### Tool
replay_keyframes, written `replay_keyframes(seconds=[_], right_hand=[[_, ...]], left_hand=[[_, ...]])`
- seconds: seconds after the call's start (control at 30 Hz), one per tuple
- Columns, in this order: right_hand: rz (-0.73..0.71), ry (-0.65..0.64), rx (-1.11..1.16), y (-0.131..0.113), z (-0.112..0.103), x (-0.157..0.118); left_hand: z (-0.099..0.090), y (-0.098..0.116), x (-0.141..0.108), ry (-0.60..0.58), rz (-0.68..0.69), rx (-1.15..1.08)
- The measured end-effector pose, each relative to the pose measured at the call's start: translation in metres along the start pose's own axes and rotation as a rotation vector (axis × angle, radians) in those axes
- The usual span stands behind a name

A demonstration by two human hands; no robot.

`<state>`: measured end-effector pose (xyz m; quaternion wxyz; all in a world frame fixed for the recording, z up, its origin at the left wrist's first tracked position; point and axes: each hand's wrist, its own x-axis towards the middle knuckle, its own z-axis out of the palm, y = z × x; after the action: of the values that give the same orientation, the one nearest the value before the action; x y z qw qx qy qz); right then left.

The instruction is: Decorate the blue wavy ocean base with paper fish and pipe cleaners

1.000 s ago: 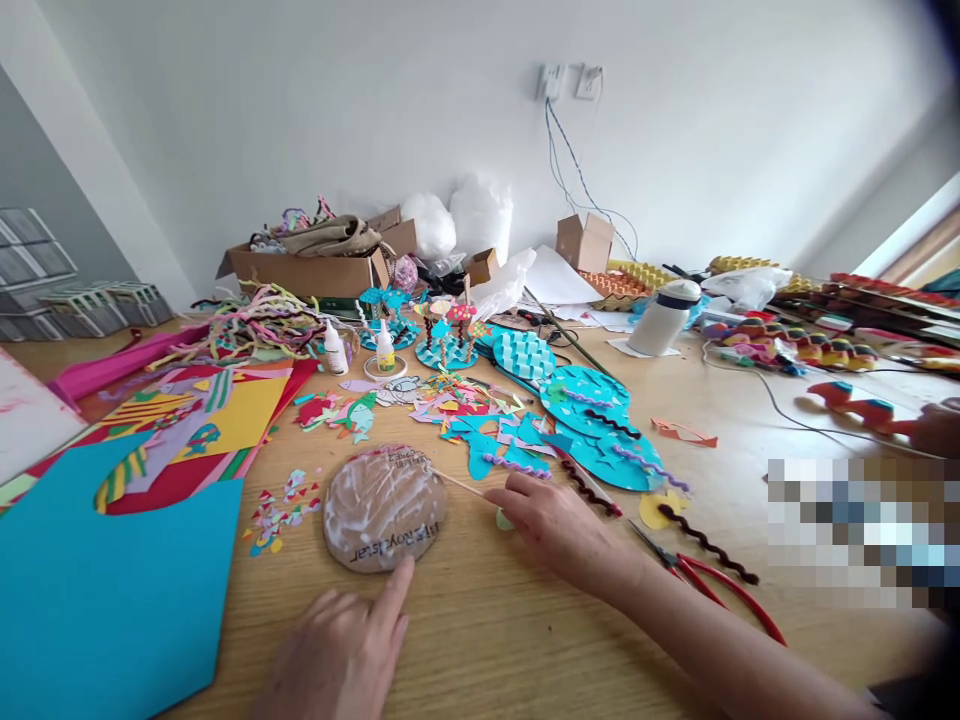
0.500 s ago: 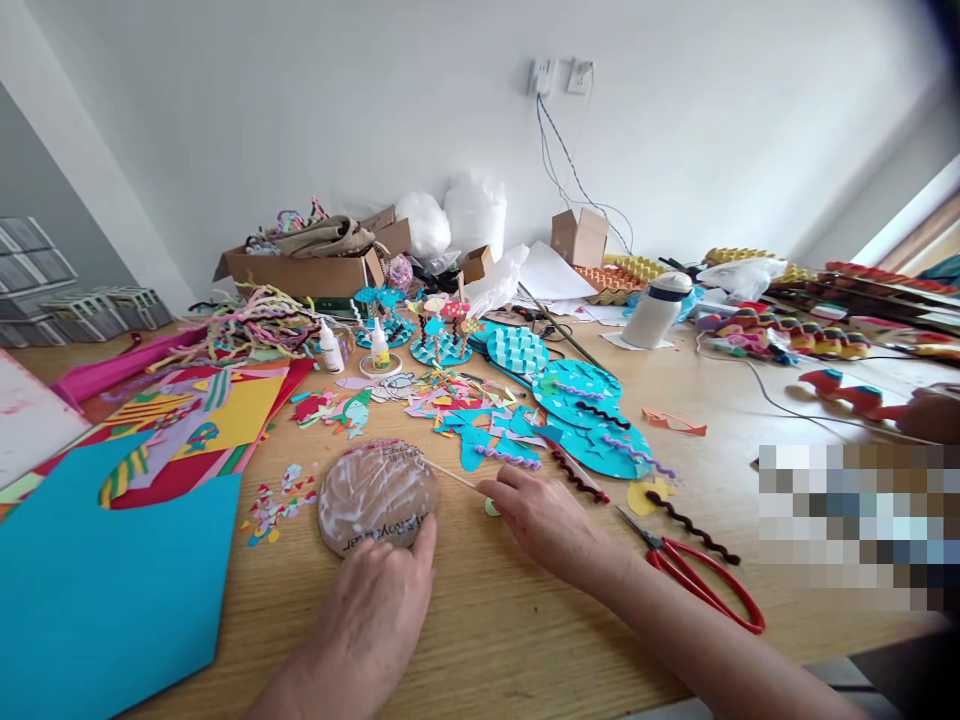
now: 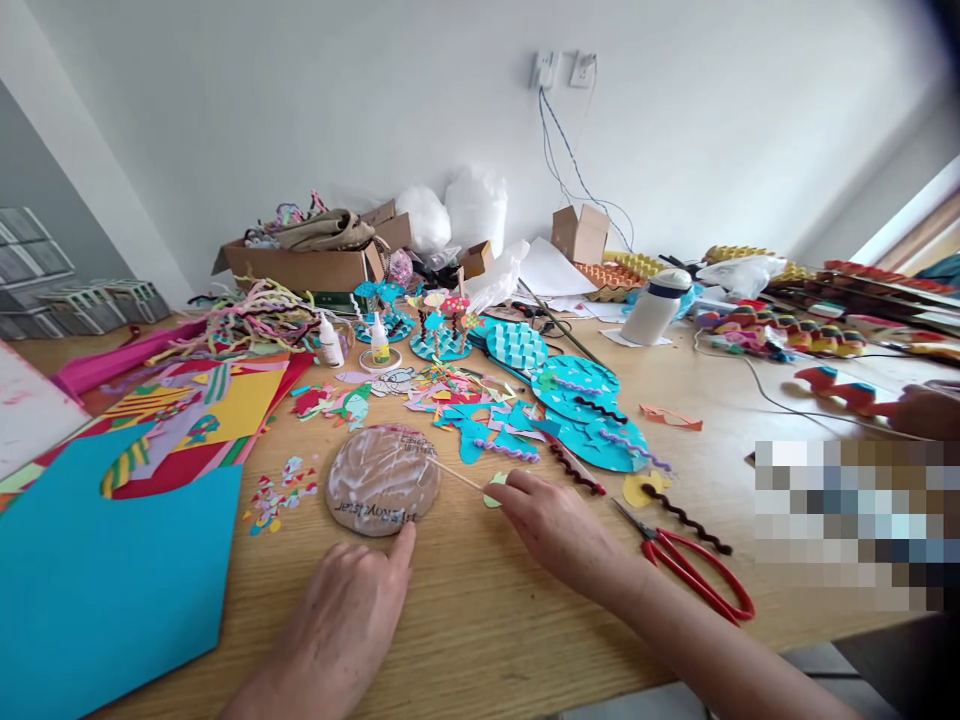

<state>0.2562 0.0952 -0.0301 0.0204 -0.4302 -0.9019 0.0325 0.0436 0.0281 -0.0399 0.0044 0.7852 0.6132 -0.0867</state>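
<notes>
A round brown cardboard disc, smeared with white glue and printed with dark lettering, lies flat on the table. The outstretched index finger of my left hand touches its near right edge, while the other fingers bend loosely on the near side. My right hand pinches a thin wooden stick, whose far tip rests on the disc's right side. Under those fingertips is a pale green paper piece. Red-handled scissors lie right of my right hand, beside a brown wavy strip.
Blue card and coloured sheets cover the left side. Small paper bits lie left of the disc. Behind stand glue bottles, paper scraps and blue decorated discs. At far right, another person's hand is by an orange egg-carton strip.
The disc has turned, its lettering now running along the near edge. My left hand has drawn back toward me, leaving its index fingertip at the rim. The stick stays in my right hand.
</notes>
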Motion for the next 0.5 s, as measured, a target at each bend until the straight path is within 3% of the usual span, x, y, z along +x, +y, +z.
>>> replay_keyframes(seconds=[0.37, 0.5], right_hand=[[-0.072, -0.064, 0.062, -0.010, 0.000, -0.027], [-0.002, -0.047, 0.064, -0.009, 0.001, -0.028]], left_hand=[[0.008, -0.004, -0.010, 0.005, -0.022, -0.021], [0.007, -0.003, -0.011, 0.001, -0.020, -0.011]])
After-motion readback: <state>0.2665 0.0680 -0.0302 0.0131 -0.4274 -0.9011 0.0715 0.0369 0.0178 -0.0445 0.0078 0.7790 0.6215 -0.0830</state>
